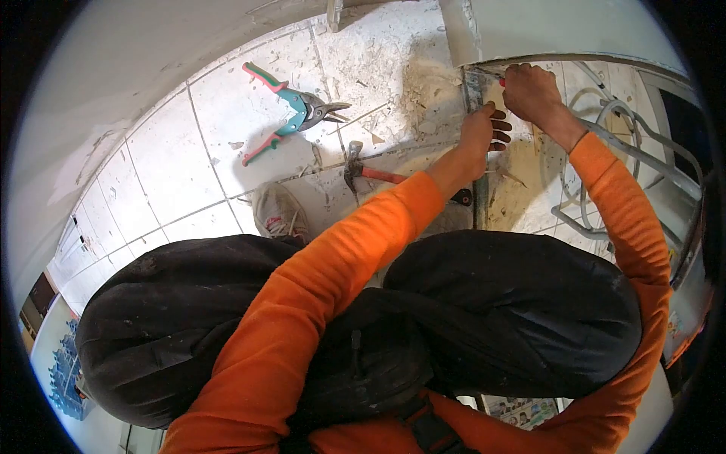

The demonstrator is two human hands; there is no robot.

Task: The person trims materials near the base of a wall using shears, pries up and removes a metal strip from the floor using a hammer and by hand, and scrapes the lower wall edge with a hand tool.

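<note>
While the right hand (pixel 532 94) clamps a red-handled tool (pixel 502 81), upper right, the left hand (pixel 478 138) sits nearby, fingers apart, probably keeping clear.

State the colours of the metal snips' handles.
The snips' handles are pinkish-red and green at the ends, teal further in; best seen in the head view.

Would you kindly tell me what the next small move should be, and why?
Perhaps steady the floor strip with the left hand: that hand looks open beside it, while the right hand grips a red-handled tool pointing toward the strip's far end.
</note>
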